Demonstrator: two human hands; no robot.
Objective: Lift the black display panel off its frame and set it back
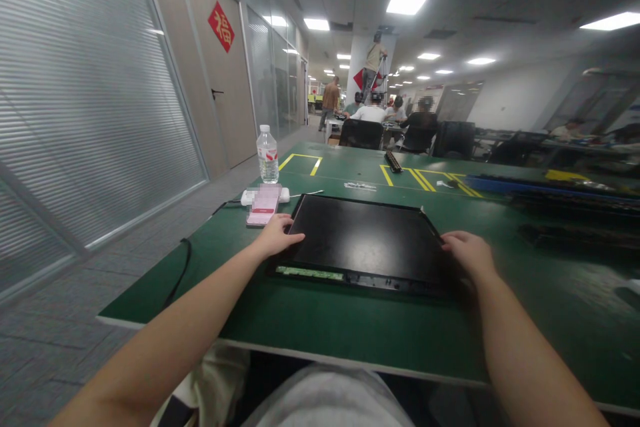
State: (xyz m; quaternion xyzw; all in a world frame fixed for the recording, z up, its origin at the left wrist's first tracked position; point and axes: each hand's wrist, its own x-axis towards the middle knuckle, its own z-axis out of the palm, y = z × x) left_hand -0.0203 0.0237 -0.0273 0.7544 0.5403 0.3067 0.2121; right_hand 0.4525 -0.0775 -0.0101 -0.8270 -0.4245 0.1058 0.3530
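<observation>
A flat black panel (365, 240) lies on the green table (310, 320) in front of me, with a narrow green circuit strip (310, 273) along its near edge. My left hand (278, 233) grips the panel's left edge, fingers curled over it. My right hand (467, 253) holds the right edge, fingers bent down over the side.
A pink phone (263, 206) on a white power bank (245, 198) lies left of the panel, with a water bottle (267, 155) behind. Dark parts and a blue tray (550, 187) sit at right. Several people work at far desks; one stands on a ladder (374, 67).
</observation>
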